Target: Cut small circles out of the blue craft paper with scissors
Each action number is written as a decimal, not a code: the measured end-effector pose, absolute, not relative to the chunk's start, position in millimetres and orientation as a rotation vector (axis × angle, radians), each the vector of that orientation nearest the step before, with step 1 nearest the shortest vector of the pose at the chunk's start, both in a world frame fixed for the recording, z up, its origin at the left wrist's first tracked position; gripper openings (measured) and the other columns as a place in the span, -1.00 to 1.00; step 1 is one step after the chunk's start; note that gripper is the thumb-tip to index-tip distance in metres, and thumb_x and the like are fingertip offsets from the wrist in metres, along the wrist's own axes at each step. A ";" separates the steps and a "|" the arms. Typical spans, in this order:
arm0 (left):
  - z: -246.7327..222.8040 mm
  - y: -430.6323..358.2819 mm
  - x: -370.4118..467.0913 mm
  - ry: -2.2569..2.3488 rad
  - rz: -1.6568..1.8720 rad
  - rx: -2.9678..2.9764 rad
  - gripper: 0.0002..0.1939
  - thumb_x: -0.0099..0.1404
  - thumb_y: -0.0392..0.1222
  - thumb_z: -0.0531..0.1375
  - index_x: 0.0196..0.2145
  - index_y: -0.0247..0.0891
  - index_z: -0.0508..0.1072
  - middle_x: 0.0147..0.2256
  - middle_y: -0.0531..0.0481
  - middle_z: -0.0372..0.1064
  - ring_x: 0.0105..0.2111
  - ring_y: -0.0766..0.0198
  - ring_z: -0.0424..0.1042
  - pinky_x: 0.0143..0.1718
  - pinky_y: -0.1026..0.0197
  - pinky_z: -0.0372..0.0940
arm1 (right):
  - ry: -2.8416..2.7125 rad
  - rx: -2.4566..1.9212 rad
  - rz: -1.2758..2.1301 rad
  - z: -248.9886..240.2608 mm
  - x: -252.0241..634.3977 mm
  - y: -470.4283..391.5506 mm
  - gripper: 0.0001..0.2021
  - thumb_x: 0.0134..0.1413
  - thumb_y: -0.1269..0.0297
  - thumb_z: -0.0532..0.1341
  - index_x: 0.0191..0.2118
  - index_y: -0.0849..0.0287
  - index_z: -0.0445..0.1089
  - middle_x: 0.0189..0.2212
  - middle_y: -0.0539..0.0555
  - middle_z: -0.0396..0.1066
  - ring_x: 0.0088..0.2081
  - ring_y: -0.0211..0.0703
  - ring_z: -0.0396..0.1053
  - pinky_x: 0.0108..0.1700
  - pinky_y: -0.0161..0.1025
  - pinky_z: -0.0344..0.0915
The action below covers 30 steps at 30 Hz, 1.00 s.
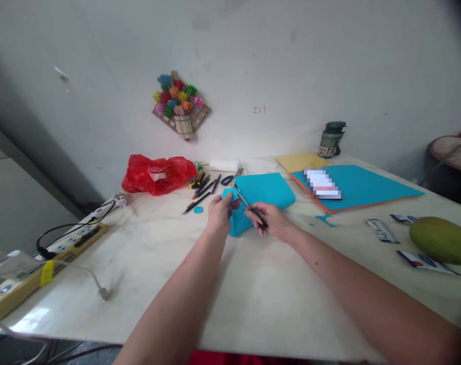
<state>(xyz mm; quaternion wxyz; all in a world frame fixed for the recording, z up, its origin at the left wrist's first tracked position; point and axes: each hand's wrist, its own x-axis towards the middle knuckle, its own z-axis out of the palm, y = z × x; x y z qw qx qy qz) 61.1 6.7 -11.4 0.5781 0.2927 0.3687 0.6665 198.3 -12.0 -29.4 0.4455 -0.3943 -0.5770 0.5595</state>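
My left hand point(218, 213) pinches a small piece of blue paper point(229, 193) between thumb and fingers. Closed around dark handles, my right hand point(270, 219) grips a pair of scissors point(247, 203), whose metal blades point up and left to the edge of that piece. Whether the blades are cutting into it, I cannot tell. Just behind and beneath both hands lies a larger blue folded paper point(266, 188), curved at its right end. A small blue paper disc point(198, 210) rests on the table to the left of my left hand.
Pens point(203, 187), a yellow-black cutter point(197, 180) and a red plastic bag point(157, 175) lie at the back left. Rightward are blue sheets point(370, 185) under a phone point(322, 183), paper scraps point(325, 219), a bottle point(331, 139) and a mango point(441, 240). A power strip point(68, 246) edges the left.
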 end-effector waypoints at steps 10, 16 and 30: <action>-11.6 6.1 61.4 0.816 1.539 0.706 -0.70 -0.14 -0.21 0.34 -0.47 -0.30 0.31 -0.50 -0.02 0.42 -0.47 0.20 0.46 -0.34 0.16 0.31 | -1.416 -0.970 1.441 -16.9 198.1 -22.2 -0.75 -0.17 0.16 0.28 -0.43 0.20 0.27 -0.74 -0.14 0.21 -0.75 -0.42 0.10 -0.75 -0.44 0.03; -13.2 3.9 65.6 0.803 1.525 0.747 -0.71 -0.16 -0.20 0.35 -0.52 -0.31 0.31 -0.58 0.02 0.38 -0.52 0.22 0.44 -0.43 0.22 0.27 | -1.385 -1.011 1.455 -10.2 198.2 -24.8 -0.70 -0.22 0.12 0.30 -0.43 0.20 0.25 -0.76 -0.15 0.19 -0.76 -0.40 0.12 -0.78 -0.43 -0.03; -11.7 1.6 67.7 0.799 1.523 0.755 -0.73 -0.15 -0.17 0.35 -0.53 -0.31 0.34 -0.58 0.00 0.38 -0.46 0.15 0.45 -0.38 0.16 0.28 | -1.389 -0.973 1.413 -18.8 200.1 -20.0 -0.70 -0.18 0.07 0.26 -0.40 0.21 0.29 -0.72 -0.13 0.20 -0.74 -0.41 0.10 -0.76 -0.42 0.00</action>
